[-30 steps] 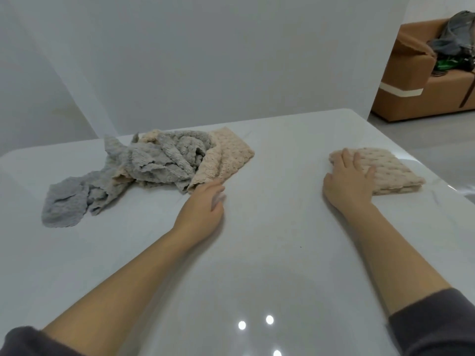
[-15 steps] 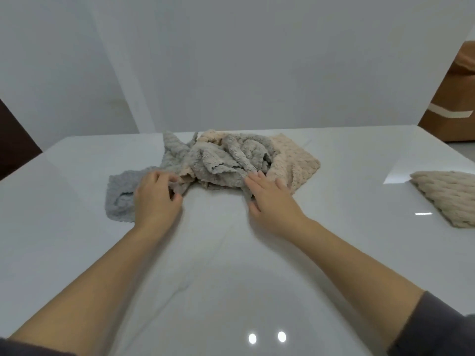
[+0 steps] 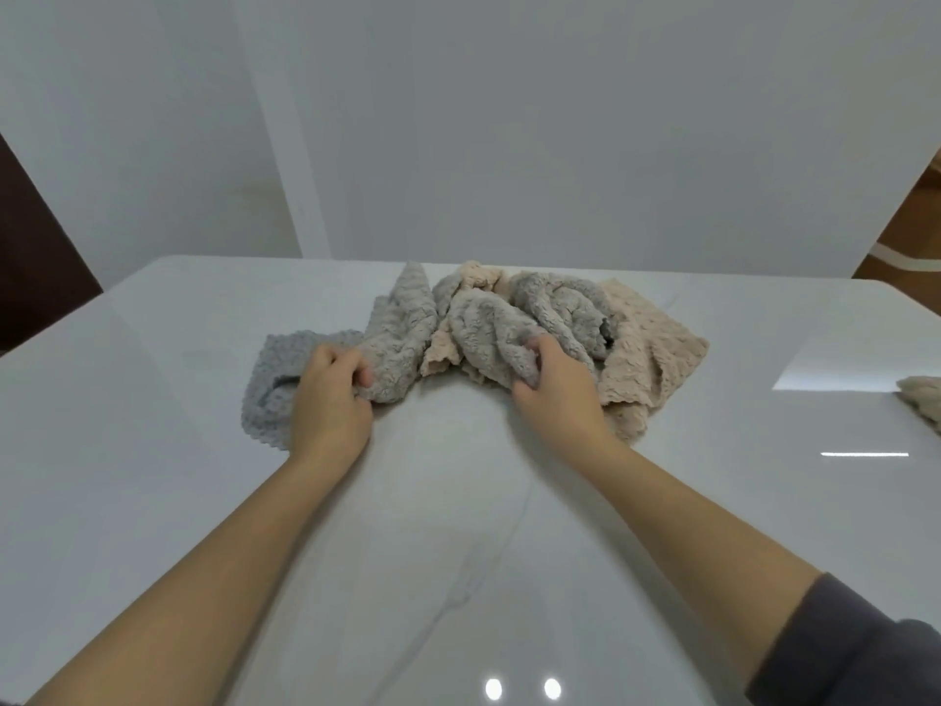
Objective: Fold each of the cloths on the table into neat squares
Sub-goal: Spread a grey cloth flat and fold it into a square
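A crumpled grey cloth (image 3: 402, 328) lies in a heap with a beige cloth (image 3: 652, 349) at the middle of the white table (image 3: 153, 450). My left hand (image 3: 331, 400) grips the grey cloth at its near left part, fingers curled into the fabric. My right hand (image 3: 555, 384) grips a grey fold near the middle of the heap, thumb and fingers pinching it. The beige cloth spreads out to the right, partly under the grey fabric. A folded beige cloth (image 3: 924, 400) shows at the right edge of the view, mostly cut off.
A white wall stands just behind the table's far edge. A brown sofa corner (image 3: 911, 242) shows at the far right. A dark object sits at the far left beyond the table.
My right hand left the folded beige cloth and came over to the heap. Both hands went from lying flat at the heap's near edge to gripping grey fabric. The view turned left.
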